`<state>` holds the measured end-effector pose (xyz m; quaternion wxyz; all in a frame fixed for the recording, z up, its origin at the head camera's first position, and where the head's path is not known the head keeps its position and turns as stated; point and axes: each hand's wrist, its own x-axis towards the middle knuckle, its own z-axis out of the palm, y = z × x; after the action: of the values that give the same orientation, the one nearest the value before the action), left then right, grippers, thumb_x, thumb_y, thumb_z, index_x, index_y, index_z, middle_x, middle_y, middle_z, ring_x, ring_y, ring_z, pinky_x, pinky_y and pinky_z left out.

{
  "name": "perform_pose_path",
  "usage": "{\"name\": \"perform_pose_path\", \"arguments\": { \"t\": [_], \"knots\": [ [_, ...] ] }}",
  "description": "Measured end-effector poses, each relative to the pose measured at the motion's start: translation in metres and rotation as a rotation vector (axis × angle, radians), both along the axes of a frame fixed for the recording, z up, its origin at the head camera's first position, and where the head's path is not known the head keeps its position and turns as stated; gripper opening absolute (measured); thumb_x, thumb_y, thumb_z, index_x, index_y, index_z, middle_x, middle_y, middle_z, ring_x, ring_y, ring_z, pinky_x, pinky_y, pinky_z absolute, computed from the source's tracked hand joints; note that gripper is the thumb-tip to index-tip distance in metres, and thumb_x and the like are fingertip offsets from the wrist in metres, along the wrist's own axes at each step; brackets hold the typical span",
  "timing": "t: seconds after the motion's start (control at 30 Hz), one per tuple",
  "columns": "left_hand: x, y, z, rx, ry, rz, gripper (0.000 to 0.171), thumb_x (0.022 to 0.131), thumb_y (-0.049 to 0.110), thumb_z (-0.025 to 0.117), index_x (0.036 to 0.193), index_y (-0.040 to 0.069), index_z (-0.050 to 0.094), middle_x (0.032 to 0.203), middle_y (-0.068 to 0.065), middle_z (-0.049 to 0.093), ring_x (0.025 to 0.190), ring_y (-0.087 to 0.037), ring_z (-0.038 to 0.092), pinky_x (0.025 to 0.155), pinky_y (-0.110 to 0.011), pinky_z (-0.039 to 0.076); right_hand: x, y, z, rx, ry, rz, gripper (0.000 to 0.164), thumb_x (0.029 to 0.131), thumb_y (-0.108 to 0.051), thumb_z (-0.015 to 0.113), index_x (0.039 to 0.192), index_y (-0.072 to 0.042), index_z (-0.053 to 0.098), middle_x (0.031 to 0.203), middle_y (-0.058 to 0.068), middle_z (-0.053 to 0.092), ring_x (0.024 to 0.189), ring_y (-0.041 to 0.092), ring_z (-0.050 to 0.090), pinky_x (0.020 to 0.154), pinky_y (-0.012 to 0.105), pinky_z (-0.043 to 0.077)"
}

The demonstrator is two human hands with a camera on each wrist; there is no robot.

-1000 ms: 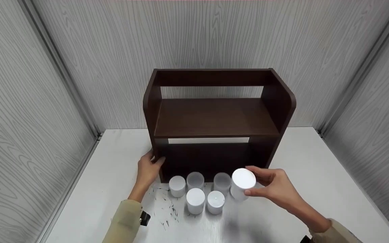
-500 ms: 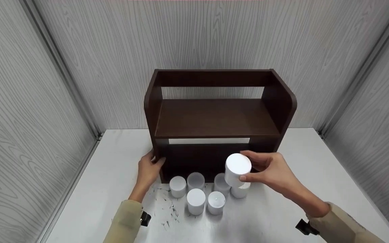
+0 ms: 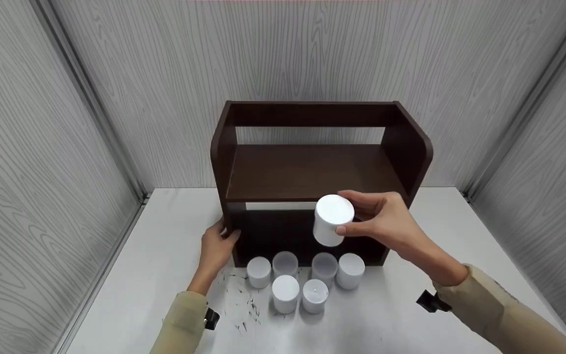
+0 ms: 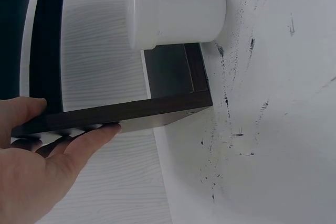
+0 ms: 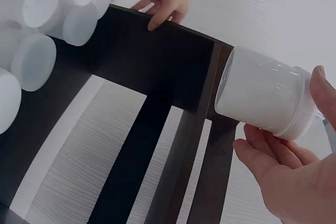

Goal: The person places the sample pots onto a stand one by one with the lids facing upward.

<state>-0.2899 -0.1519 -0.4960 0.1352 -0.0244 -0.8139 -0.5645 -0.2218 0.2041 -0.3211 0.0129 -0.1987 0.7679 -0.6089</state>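
Observation:
My right hand (image 3: pixel 393 223) holds a white lidded plastic jar (image 3: pixel 331 228) between thumb and fingers, in the air before the lower part of a dark brown two-tier shelf (image 3: pixel 315 169). In the right wrist view the jar (image 5: pixel 262 93) lies sideways across the picture, thumb and fingers near its lid end. My left hand (image 3: pixel 217 248) grips the shelf's left side panel. The left wrist view has the panel (image 4: pixel 131 109) between the digits of that hand (image 4: pixel 47 171). Both tiers of the shelf hold no jars that I can see.
Several jars stand in front of the shelf's base, among them a white-lidded one (image 3: pixel 285 295), another at the right (image 3: pixel 351 271) and a frosted-looking one (image 3: pixel 324 268). Dark scuffs mark the white table (image 3: pixel 165 275). Grey wood-grain walls (image 3: pixel 312 49) enclose it.
My right hand has lifted the jar up and slightly left, from beside the row to before the shelf's lower opening. The left hand stays on the side panel.

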Motion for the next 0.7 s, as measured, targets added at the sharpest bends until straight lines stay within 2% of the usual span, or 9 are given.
{"name": "perform_pose_path", "arguments": {
  "t": [0.33,0.7],
  "knots": [
    [-0.002,0.001,-0.001,-0.004,0.005,0.007,0.059,0.100,0.005,0.066,0.151,-0.014,0.044,0.150,-0.033,0.051,0.132,-0.049,0.056,0.103,-0.050,0.053,-0.025,-0.019,0.022,-0.017,0.010,0.005,0.068,0.074,0.001,0.094,0.136,0.006,0.067,0.127,0.017,0.072,0.115,0.026,0.072,0.095,0.034,0.059],
    [-0.002,0.003,-0.001,-0.013,0.028,-0.005,0.057,0.099,0.002,0.064,0.150,-0.016,0.045,0.148,-0.034,0.052,0.131,-0.049,0.057,0.103,-0.050,0.054,-0.052,-0.030,0.035,-0.016,-0.002,0.003,0.067,0.075,-0.002,0.094,0.137,0.004,0.067,0.122,0.016,0.075,0.112,0.027,0.073,0.091,0.038,0.061]
  ]
}}
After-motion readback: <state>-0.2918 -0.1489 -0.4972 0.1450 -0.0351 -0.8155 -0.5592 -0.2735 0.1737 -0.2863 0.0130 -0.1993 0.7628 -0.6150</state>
